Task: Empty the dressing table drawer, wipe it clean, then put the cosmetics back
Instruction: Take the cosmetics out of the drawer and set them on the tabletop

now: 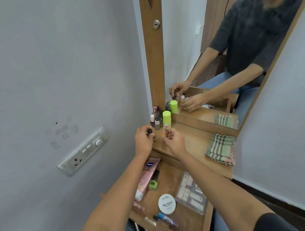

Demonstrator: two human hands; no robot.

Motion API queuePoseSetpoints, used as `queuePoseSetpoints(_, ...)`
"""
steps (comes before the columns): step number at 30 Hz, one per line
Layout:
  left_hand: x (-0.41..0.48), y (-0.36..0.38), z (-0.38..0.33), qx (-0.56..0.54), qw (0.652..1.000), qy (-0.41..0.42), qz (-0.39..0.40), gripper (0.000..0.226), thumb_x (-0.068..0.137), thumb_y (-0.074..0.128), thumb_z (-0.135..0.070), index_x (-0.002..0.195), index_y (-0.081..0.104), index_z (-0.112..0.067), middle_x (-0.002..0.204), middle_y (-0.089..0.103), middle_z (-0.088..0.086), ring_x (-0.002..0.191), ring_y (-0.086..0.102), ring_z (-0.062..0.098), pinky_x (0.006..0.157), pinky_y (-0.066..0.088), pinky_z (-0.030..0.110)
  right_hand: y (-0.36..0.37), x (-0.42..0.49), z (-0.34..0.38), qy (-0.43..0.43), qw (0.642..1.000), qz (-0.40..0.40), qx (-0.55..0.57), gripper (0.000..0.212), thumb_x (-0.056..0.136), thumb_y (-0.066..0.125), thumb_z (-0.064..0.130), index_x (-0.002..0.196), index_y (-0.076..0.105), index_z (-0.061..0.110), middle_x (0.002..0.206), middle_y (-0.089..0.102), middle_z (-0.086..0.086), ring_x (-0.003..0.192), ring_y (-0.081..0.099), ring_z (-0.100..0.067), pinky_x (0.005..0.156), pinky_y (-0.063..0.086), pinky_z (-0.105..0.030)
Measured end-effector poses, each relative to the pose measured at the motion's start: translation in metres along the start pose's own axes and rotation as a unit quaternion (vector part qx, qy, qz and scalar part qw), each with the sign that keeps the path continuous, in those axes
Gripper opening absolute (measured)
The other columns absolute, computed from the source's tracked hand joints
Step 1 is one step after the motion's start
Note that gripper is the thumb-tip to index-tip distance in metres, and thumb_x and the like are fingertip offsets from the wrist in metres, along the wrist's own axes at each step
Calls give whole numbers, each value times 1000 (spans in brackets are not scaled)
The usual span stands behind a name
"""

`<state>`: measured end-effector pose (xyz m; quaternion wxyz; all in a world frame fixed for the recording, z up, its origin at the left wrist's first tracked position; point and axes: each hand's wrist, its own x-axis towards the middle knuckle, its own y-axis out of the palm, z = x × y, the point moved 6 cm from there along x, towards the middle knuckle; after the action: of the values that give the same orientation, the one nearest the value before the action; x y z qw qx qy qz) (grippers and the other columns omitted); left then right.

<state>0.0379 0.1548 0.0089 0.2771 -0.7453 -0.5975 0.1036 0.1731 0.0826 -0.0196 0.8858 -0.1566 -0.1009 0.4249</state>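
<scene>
— So where are the cosmetics?
— Small bottles (157, 121) stand on the bench (193, 145) by the mirror (215, 51), with a folded checked cloth (221, 149) well to their right. The open drawer (170, 181) holds a Vaseline tube (147, 178), a tub labelled nail polish (167, 204) and a green polish bottle (153, 183).
— And the hands?
— The left hand (142, 141) grips a dark-capped bottle (150, 131). The right hand (174, 140) is curled; whether it holds anything, I cannot tell.

I see a lime-capped bottle (167, 121) and a pink tube (148, 178). The cloth (220, 149) is checked green and cream.
</scene>
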Motion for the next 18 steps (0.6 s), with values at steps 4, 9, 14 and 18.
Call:
queuePoseSetpoints(4,9,16,2,-22,1000,15,-12,27,85,63,-3,111,64,-12,114,59,8,97,60,21,93,49,37,7,12,-7,-34,999,-21,-27,5,83,65,9,85,61,7,71,58,-2,62,50,-14,60,39,-23)
queuePoseSetpoints(9,14,29,-2,-64,996,53,-14,32,85,62,0,113,64,-15,111,59,1,91,62,14,90,51,28,6,22,-16,-51,996,-64,-30,10,86,65,18,80,57,14,73,59,-3,63,50,-14,57,35,-21)
queuePoseSetpoints(14,17,39,0,-66,996,53,-10,34,83,64,1,114,62,-11,105,64,0,89,61,10,87,51,25,5,26,-20,-50,994,-89,-37,15,86,65,19,76,54,18,75,60,-5,64,52,-15,60,38,-24)
queuePoseSetpoints(18,13,44,6,-63,997,32,-12,30,82,66,0,110,62,-10,97,64,-3,87,61,12,85,52,26,4,23,-19,-42,995,-89,1,8,82,64,8,85,59,14,79,64,-2,70,57,-14,68,49,-29)
